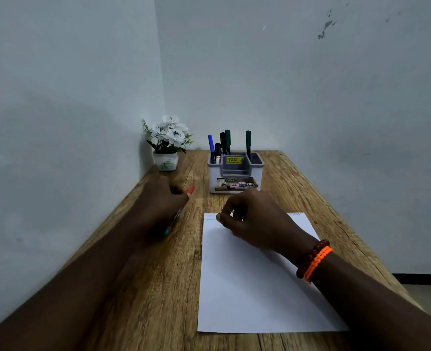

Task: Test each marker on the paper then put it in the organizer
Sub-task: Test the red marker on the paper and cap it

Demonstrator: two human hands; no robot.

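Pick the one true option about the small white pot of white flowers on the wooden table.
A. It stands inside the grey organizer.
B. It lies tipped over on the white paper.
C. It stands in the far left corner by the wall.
C: the small white pot of white flowers stands upright at the far left corner of the wooden table, left of the grey organizer.

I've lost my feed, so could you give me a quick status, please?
Left hand grips markers. Right hand pinching over paper, contents hidden. Organizer unobstructed.

Far left in the corner: white flowers (169, 133) in a small white pot (166, 161). Wooden table (158, 274) against pale walls (310, 84), scuffed far right.
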